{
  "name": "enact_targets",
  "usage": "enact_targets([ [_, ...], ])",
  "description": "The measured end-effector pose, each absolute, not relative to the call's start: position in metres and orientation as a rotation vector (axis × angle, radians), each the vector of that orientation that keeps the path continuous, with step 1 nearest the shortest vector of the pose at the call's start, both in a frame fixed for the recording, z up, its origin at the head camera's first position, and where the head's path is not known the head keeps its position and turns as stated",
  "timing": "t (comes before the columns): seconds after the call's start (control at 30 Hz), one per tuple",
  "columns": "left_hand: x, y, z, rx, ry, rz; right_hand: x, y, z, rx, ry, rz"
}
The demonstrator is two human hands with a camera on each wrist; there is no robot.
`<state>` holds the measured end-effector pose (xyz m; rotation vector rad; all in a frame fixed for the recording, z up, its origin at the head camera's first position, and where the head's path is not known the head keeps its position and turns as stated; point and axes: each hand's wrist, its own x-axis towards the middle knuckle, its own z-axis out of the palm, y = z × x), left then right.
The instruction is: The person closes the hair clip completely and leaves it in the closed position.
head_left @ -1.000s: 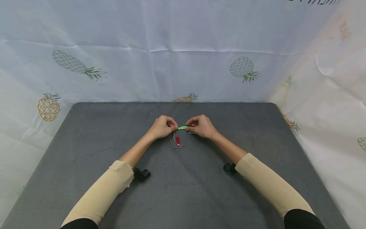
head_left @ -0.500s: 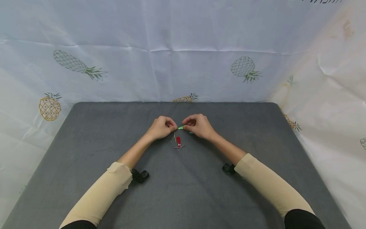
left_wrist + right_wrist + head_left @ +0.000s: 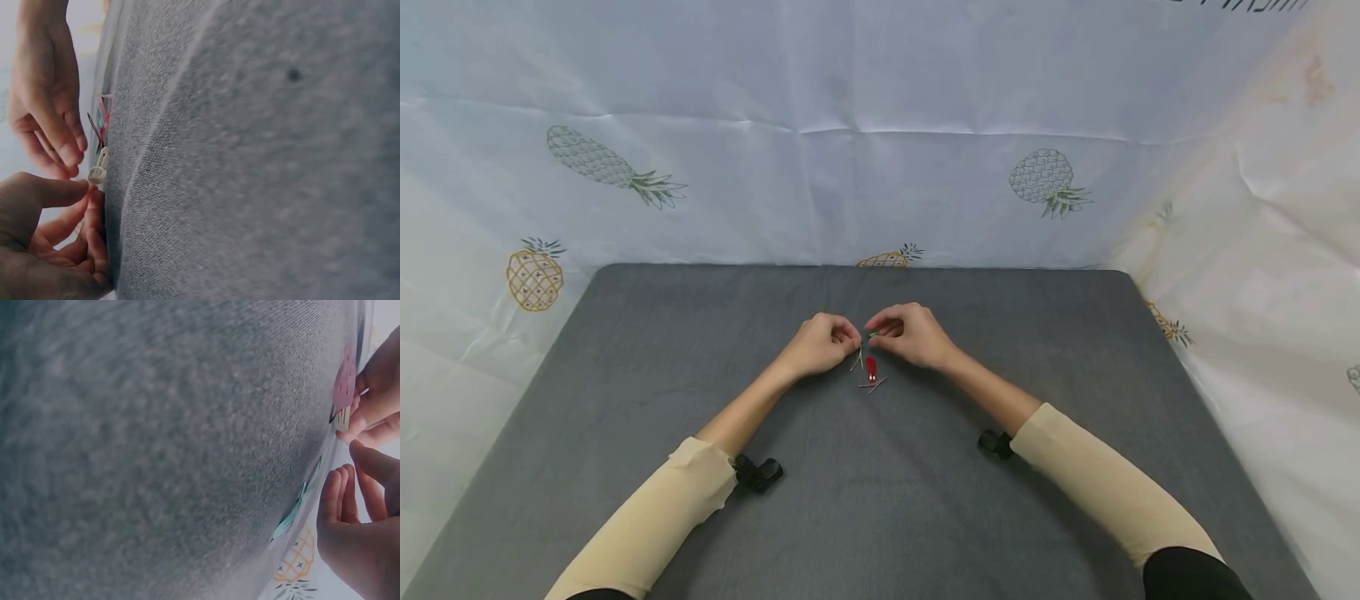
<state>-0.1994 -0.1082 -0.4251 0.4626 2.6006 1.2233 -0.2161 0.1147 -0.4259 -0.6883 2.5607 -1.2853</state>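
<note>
At the table's middle, in the head view, my left hand (image 3: 823, 343) has its fingertips at the top of a white hair clip (image 3: 857, 359) that stands spread in a Y. Close up in the left wrist view, its thumb and curled fingers pinch the rounded end of this white clip (image 3: 97, 175). My right hand (image 3: 910, 335) hovers just to the right, thumb and fingers bent with a gap between them. A bit of green clip (image 3: 873, 334) shows in that gap; the rest is hidden. The right wrist view shows nothing pinched by the right hand (image 3: 356, 512).
A red hair clip (image 3: 871, 369) lies in front of the hands, beside a small pinkish crossed clip (image 3: 872, 385). In the right wrist view a teal clip (image 3: 290, 522) and a pink clip (image 3: 345, 381) rest on the grey tabletop (image 3: 156, 450). Pineapple-print curtain (image 3: 820, 192) hangs behind.
My right hand has slid left over the green clip, hiding most of it and the teal clip. The left hand has come down slightly towards the white clip.
</note>
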Motion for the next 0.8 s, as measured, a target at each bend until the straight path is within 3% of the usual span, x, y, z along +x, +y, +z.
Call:
enact_targets([
  [0.8, -0.177, -0.119, -0.428, 0.524, 2.54, 1.224, -0.216, 0.1, -0.427, -0.795, 2.525, -1.131],
])
